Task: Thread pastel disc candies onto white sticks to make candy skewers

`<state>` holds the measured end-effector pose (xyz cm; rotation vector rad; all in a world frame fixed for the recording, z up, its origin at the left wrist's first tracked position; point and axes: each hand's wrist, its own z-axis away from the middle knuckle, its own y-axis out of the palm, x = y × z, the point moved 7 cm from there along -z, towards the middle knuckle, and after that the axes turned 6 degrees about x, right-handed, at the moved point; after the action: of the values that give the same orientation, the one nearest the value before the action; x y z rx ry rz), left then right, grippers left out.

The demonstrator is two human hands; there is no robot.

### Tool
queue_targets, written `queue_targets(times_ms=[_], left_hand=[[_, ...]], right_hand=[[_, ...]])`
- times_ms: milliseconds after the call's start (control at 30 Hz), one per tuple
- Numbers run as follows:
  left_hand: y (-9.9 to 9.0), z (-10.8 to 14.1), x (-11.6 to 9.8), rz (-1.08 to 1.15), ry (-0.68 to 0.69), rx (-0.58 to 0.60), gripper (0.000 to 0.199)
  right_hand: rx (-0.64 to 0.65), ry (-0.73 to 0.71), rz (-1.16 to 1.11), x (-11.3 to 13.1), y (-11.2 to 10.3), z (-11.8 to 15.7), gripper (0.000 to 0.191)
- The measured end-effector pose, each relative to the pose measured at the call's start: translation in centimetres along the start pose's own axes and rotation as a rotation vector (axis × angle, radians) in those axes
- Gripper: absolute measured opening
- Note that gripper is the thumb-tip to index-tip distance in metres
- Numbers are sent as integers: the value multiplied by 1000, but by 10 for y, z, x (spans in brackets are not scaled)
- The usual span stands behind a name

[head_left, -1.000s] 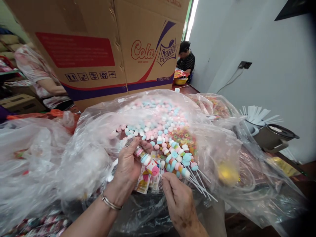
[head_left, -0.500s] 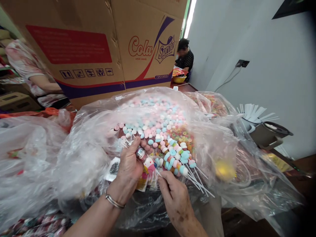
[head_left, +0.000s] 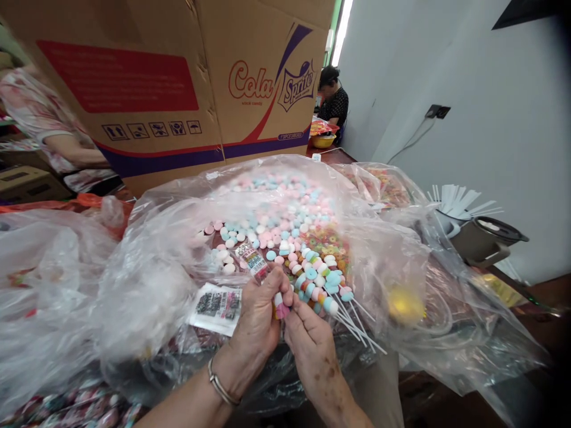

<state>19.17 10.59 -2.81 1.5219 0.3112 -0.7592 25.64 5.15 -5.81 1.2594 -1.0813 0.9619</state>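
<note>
My left hand (head_left: 256, 318), with a metal bangle at the wrist, is closed around a candy stick in a printed clear wrapper (head_left: 252, 260). The wrapper's top end points up and away past the fingers. Against it, my right hand (head_left: 312, 333) pinches the lower end of the same piece, where a bit of pink and white print shows. The stick itself is hidden by the fingers. Just right of my hands lie several candy skewers (head_left: 317, 284) on white sticks. Printed white packets (head_left: 216, 309) lie left of my left wrist.
Loose pastel candies (head_left: 285, 208) and gummy rings (head_left: 332, 246) spread inside a large clear plastic bag (head_left: 151, 232). A tall carton (head_left: 169, 142) stands behind. At right are a lidded mug (head_left: 486, 241) and white paper strips (head_left: 459, 202). Two other people sit beyond.
My left hand has moved right and down, closing around the wrapped candy stick next to my right fingers. The white packets and the wrapper's top end are now more exposed.
</note>
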Motion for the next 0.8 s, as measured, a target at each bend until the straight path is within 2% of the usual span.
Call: queue_targets(times_ms=[167, 333, 433, 600, 667, 733, 800], left_hand=[[-1, 6, 10, -12, -48, -41, 39], [2, 13, 13, -95, -91, -21, 39], [-5, 15, 16, -129, -107, -57, 40], [-17, 17, 20, -171, -104, -88, 38], [-18, 19, 20, -176, -75, -91, 36], [-16, 22, 20, -167, -56, -79, 35], [-12, 24, 19, -158, -98, -43, 33]], right_hand=[[26, 78, -30, -7, -2, 2, 43], [-9, -46, 85, 1, -6, 2, 44], [-49, -93, 125, 3, -6, 0, 41], [-97, -27, -34, -12, -8, 2, 38], [-71, -51, -31, -10, -7, 2, 39], [-8, -114, 75, 0, -4, 1, 36], [40, -149, 199, 11, -5, -2, 30]])
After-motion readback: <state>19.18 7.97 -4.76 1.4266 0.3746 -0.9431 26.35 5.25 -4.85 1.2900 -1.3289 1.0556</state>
